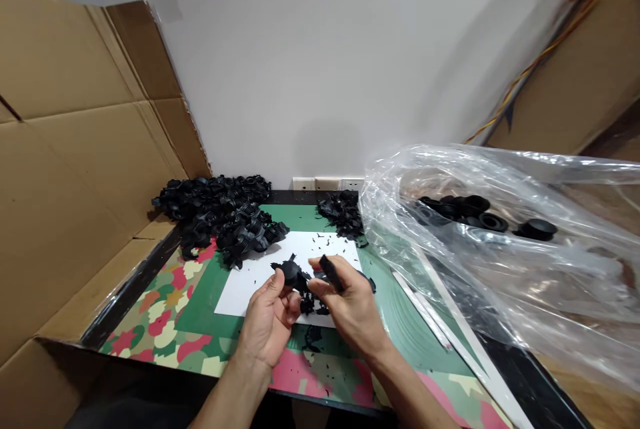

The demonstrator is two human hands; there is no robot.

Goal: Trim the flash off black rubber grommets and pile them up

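My left hand (274, 314) is closed, with a black rubber part (291, 273) pinched between thumb and fingers. Ragged edges stick out around this part. On its right, my right hand (350, 302) grips a black-handled tool (331, 274), its handle tilted up and to the left. The tool's working end, close to the rubber part, is too small to make out. Black scraps (314, 306) lie between and below the hands, on a white sheet (233, 296). Another black piece (370, 281) shows partly behind my right hand.
Black rubber trimmings form a large heap (225, 212) at the back left and a smaller heap (343, 212) at the back. On the right, a clear plastic bag (395, 216) holds several black rubber parts (470, 210). White strips (423, 312) lie nearby. Cardboard (90, 169) walls the left side.
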